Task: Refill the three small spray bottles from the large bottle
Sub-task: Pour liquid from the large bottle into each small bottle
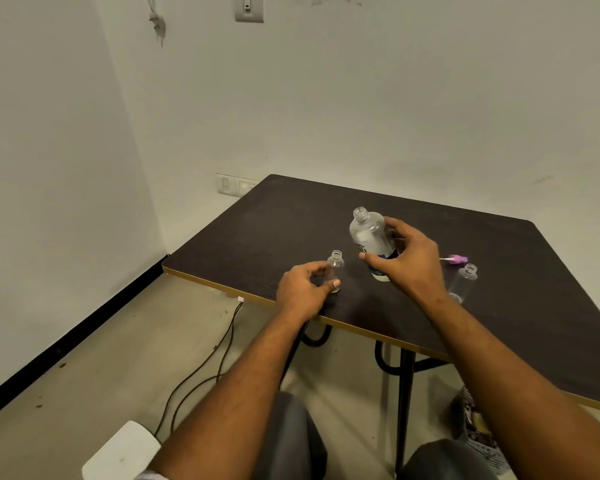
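The large clear bottle [369, 239], uncapped and with a dark label, stands tilted on the dark table [264, 230]. My right hand [407, 259] is wrapped around its right side. A small clear bottle [336, 265] with an open neck stands near the table's front edge, and my left hand [303, 289] holds it low between thumb and fingers. A second small clear bottle [465, 280], also open, stands behind my right wrist. A pink spray cap [456, 260] lies on the table beyond it. A third small bottle is not visible.
The table stands in a corner by white walls with a socket plate [234, 184]. Cables [205, 365] run over the floor below the left edge. A white object [122, 452] lies on the floor by my knee.
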